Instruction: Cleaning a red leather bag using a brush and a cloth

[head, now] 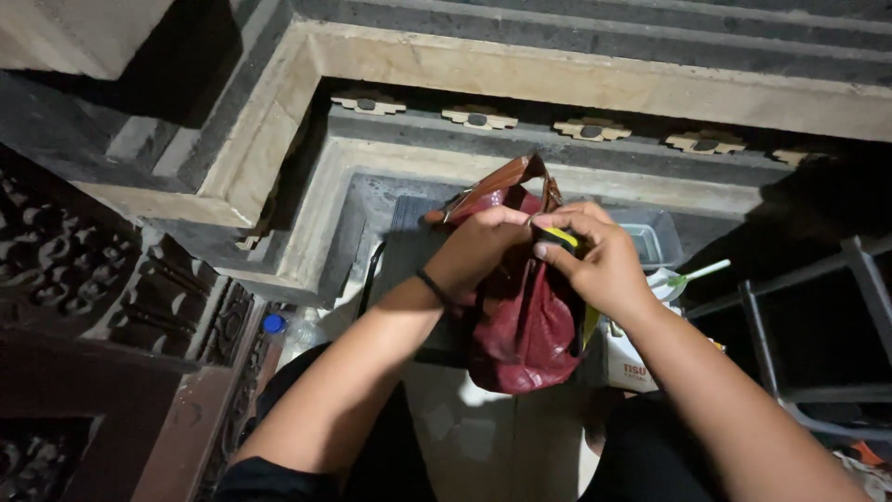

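Item: dark red leather bag (525, 325), with a brown strap (492, 183) rising at its top; it is being held up between both hands, hanging directly below them, above the pale floor (492, 437) and between the person's knees.

Left hand (478, 246): its grip is being closed on the bag's upper edge, just below the brown strap; a thin dark band (433, 286) is being worn at its wrist.

Right hand (595, 256): its grip is being closed over a small black and yellow object (560, 238), pinched at the bag's mouth, touching the left hand's fingertips; what the object is cannot be told.

Surroundings: a clear plastic container (650, 237) is lying just beyond the right hand; a white packet (627, 358) with a green and white stick (701, 272) is lying just below and to the right of that hand; a bottle with a blue cap (273, 323) is standing well left of the left forearm; a dark metal frame (799, 344) is standing far to the right; carved dark wood (84, 279) is showing far left; stepped stone mouldings (557, 84) are running beyond both hands.
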